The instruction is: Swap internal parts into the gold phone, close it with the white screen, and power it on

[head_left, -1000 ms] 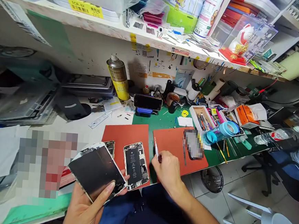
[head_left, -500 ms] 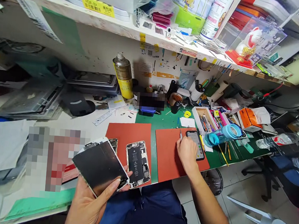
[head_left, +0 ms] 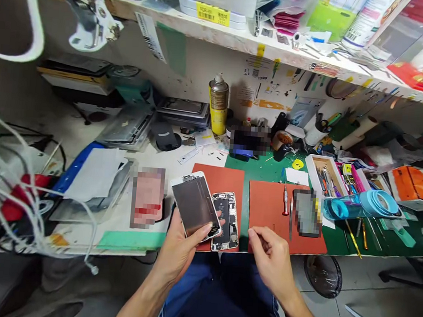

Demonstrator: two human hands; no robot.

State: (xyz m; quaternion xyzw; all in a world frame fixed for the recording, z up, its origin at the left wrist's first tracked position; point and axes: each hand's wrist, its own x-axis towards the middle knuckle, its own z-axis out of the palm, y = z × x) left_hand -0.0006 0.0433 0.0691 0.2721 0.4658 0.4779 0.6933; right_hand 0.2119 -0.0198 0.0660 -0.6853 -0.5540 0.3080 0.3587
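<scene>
Now the fingers of the right hand (head_left: 273, 257) curl narrow, contents unclear, the screwdriver (head_left: 286, 200) released onto the red mat (head_left: 265, 204); the left hand (head_left: 180, 246) grips a phone screen (head_left: 195, 202) mid-frame, partly covering an opened phone (head_left: 232, 224). At right, a white box (head_left: 310, 171) holds tools (head_left: 325, 177).

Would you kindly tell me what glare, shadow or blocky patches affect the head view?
In the head view, faint sheen on the screen panel in the left hand; also there, pixel blocks over the pink item and above the blue stand; and deep shadow beneath the white bench at that view's lower left.
</scene>
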